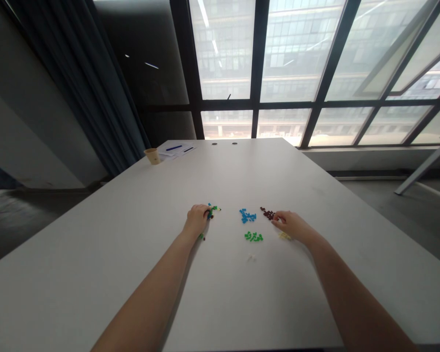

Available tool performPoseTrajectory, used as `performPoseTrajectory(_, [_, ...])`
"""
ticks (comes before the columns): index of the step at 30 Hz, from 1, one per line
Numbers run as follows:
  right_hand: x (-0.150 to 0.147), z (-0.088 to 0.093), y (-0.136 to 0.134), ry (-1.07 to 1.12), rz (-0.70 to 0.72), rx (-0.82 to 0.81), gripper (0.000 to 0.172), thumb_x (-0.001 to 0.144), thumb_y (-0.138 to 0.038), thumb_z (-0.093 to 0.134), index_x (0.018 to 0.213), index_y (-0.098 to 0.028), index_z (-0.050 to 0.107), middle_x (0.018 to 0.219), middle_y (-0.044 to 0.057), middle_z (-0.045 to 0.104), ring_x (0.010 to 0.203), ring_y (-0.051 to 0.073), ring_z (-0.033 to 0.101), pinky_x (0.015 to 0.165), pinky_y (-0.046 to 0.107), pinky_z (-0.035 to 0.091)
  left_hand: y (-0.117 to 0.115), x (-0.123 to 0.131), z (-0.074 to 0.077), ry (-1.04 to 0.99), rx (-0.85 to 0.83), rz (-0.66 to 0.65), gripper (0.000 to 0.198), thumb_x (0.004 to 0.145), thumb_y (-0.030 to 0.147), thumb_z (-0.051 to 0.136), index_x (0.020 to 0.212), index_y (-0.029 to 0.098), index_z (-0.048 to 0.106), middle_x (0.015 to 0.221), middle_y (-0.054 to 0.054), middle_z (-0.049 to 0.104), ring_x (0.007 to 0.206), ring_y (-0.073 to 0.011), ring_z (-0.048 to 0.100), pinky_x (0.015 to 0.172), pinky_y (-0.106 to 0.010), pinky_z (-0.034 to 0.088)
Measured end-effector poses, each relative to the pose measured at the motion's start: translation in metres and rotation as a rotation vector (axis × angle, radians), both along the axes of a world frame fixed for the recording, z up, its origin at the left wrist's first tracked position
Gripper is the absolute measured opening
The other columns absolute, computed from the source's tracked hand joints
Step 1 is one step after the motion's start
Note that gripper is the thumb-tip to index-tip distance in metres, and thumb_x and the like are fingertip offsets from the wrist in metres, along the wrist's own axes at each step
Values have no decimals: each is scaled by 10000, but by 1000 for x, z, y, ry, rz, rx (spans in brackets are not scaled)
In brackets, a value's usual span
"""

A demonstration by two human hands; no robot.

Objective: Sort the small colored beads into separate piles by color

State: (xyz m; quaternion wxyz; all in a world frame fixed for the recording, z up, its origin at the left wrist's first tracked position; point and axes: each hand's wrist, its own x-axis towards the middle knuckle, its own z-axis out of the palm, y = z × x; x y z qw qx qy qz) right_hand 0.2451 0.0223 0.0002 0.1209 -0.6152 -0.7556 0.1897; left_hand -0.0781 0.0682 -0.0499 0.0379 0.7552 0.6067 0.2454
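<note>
On the white table [220, 176], my left hand [197, 218] rests with curled fingers at a small mixed heap of green, blue, brown and yellow pieces [213, 210]; what its fingertips hold is hidden. My right hand [289, 223] reaches to the edge of a pile of tiny dark brown pieces [267, 213], thumb and fingers drawn together. Whether a piece is between them is too small to tell. Between the hands lie blue pieces [248, 216] and, nearer me, green pieces [253, 237]. Pale yellow pieces [284, 235] sit just below my right hand.
A few whitish bits [251, 257] lie closest to me. At the far left corner stand a tan paper cup [152, 156] and papers [179, 150] with a blue pen [173, 147] on top. Windows and a dark blue curtain border the table.
</note>
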Motion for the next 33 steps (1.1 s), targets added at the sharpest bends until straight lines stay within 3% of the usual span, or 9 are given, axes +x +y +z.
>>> performPoseTrajectory(5, [-2, 1, -2, 10, 7, 13, 244, 763, -359, 433, 738, -180, 598, 581, -7, 480, 535, 103, 414, 518, 220, 264, 1, -2, 3, 4, -22, -27, 249, 755, 137, 412, 821, 165, 650, 859, -80, 646, 856, -204, 552, 831, -323, 396])
performPoseTrajectory(12, [-4, 1, -3, 27, 14, 8, 237, 764, -351, 439, 741, -177, 597, 573, -5, 493, 535, 106, 420, 515, 220, 260, -9, 6, 12, 99, -68, 37, 297, 790, 162, 388, 925, 222, 645, 888, -77, 616, 891, -214, 507, 773, -309, 379])
performPoseTrajectory(22, [-3, -3, -2, 48, 31, 6, 238, 760, -359, 441, 730, -177, 591, 596, -2, 502, 544, 106, 423, 528, 219, 272, -12, 9, 16, 82, -61, 37, 222, 792, 186, 418, 807, 194, 640, 856, -85, 603, 879, -224, 510, 767, -330, 370])
performPoseTrajectory(25, [-3, -3, -2, 56, 32, 11, 249, 766, -362, 437, 754, -173, 598, 599, -1, 511, 538, 105, 427, 515, 219, 266, -10, 7, 15, -76, -19, 17, 227, 788, 186, 413, 811, 175, 638, 843, -86, 593, 857, -208, 515, 805, -334, 376])
performPoseTrajectory(28, [-2, -3, -2, 69, 35, 18, 254, 769, -370, 440, 767, -174, 601, 600, -1, 517, 533, 104, 427, 513, 219, 269, -9, 10, 15, -406, -28, 0, 181, 753, 186, 464, 773, 167, 642, 841, -76, 591, 835, -185, 520, 828, -323, 376])
performPoseTrajectory(33, [-4, -5, -2, 68, 38, 15, 244, 766, -369, 448, 760, -177, 599, 572, -9, 499, 528, 106, 428, 520, 221, 277, -19, 32, 25, -946, -320, -9, 149, 664, 266, 604, 769, 164, 630, 757, -46, 619, 698, -137, 551, 659, -259, 426])
